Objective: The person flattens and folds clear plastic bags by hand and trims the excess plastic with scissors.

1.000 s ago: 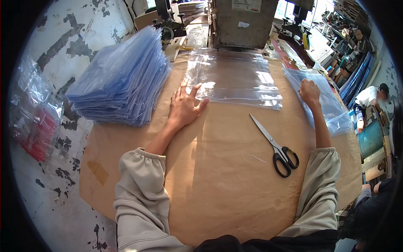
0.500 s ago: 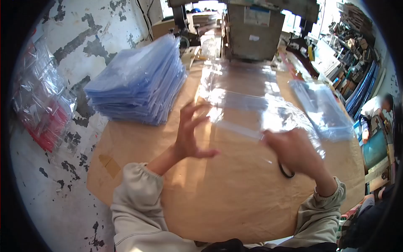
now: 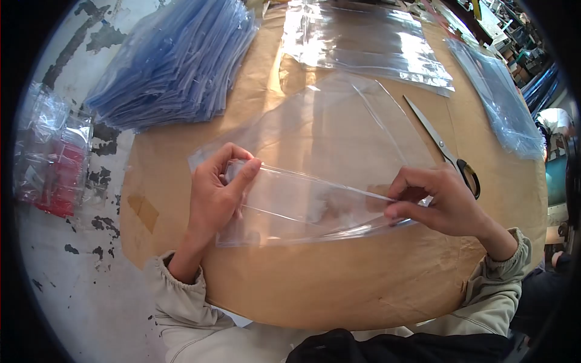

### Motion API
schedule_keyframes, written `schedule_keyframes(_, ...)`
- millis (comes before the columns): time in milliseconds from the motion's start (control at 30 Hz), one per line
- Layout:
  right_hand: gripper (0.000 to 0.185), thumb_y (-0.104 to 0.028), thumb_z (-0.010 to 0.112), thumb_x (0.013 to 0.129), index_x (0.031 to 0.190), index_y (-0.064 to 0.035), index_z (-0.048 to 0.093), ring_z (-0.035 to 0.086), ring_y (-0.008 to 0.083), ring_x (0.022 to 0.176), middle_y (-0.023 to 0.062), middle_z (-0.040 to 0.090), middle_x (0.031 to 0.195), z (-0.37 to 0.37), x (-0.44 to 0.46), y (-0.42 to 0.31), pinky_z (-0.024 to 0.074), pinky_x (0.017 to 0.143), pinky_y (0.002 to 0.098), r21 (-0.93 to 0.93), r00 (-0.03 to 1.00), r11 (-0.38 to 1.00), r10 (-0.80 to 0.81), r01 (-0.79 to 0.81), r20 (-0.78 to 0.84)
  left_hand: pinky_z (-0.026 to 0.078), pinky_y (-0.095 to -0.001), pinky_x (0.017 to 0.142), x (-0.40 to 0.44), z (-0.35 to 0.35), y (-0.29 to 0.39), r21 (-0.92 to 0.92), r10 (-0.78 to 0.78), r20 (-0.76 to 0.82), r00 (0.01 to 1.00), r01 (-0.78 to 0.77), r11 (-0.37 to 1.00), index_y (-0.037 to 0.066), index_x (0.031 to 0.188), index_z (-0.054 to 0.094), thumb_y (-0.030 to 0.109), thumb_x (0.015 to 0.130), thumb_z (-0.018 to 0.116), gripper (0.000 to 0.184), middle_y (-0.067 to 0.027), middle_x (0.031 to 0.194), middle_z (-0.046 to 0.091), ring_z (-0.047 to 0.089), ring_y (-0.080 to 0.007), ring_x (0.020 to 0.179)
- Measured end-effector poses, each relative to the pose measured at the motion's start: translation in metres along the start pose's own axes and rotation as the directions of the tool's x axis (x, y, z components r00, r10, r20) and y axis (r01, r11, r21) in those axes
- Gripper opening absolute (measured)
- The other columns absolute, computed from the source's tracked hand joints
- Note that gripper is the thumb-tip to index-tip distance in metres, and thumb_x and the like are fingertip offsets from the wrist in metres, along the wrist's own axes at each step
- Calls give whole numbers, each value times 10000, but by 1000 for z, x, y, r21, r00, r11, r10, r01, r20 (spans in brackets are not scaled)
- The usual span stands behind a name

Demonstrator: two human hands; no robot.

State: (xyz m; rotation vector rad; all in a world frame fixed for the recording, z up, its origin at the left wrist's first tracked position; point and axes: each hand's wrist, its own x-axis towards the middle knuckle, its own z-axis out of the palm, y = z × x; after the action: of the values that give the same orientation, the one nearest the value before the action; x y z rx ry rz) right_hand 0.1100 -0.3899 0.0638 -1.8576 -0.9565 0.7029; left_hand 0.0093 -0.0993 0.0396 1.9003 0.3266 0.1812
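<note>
A clear plastic bag point(image 3: 315, 133) lies across the brown-covered table in front of me, its near edge lifted between my hands. My left hand point(image 3: 219, 190) pinches the left end of that edge between thumb and fingers. At the other end, my right hand point(image 3: 433, 199) grips the same edge with thumb and forefinger. Scissors point(image 3: 442, 142) with black handles lie just beyond my right hand, their blades pointing away from me. Farther back, more clear plastic sheets point(image 3: 363, 42) lie flat and shine in the light.
A tall stack of bluish plastic bags point(image 3: 175, 66) stands at the back left. Another flat pile of plastic point(image 3: 499, 97) lies along the right side. Packets with red in them point(image 3: 66, 163) hang against the peeling wall at left. Brown tape point(image 3: 143, 213) marks the table cover.
A clear bag now lies close to me, held by both hands. My hands were empty-looking and blurred before. The view has tilted downward, and the scissors now show fully.
</note>
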Motion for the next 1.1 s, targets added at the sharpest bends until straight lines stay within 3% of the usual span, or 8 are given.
schedule_keyframes(100,105,-94,621,873,841,6,613,689,187,675,101,667,694,-1,5,5,522,626,262,-1,1000,1000,27,-27,0,279,-174,329,6,-3,-9,11,30,40,999,-30,999,30,849,572,170,904,621,158,50,537,496,412,3,386)
schedule_keyframes(300,108,-94,564,904,872,-15,631,642,246,624,121,637,683,-4,7,9,463,573,300,-172,1000,985,18,-15,16,272,-174,327,5,-1,-6,-51,-25,47,999,27,998,27,842,564,167,915,610,164,45,528,501,405,1,372)
schedule_keyframes(400,118,-112,562,909,879,-22,632,595,278,591,136,606,661,-3,9,15,432,554,321,-133,999,990,41,-37,24,274,-175,326,5,-1,-6,-62,-19,49,999,22,998,26,840,564,168,918,607,168,44,524,500,405,-1,368)
schedule_keyframes(800,148,-146,573,918,877,-15,628,537,198,510,112,571,604,-2,12,18,394,511,304,-126,992,987,110,-102,59,262,-200,330,3,-4,-7,-58,-6,32,999,8,998,19,768,579,230,952,550,281,41,464,459,373,-15,339)
schedule_keyframes(900,139,-148,593,907,866,-19,622,541,196,512,103,571,602,2,11,20,397,510,302,-172,999,985,-29,31,16,257,-201,330,1,-6,-6,-62,24,21,999,-23,998,18,755,582,232,949,555,290,43,449,447,372,-17,337)
schedule_keyframes(967,137,-156,608,897,863,-24,618,558,208,527,96,586,628,3,10,19,406,511,310,-220,989,965,-135,144,55,253,-202,331,-5,-8,-3,-29,53,-9,999,-54,998,19,748,584,236,949,555,297,44,444,443,367,-20,334)
schedule_keyframes(1100,139,-187,622,889,865,-50,618,596,224,573,81,600,677,4,10,25,421,513,319,-249,938,905,-320,344,133,259,-199,341,-40,-10,23,-134,36,-10,999,-37,990,26,741,576,206,945,553,273,43,468,461,393,-19,358)
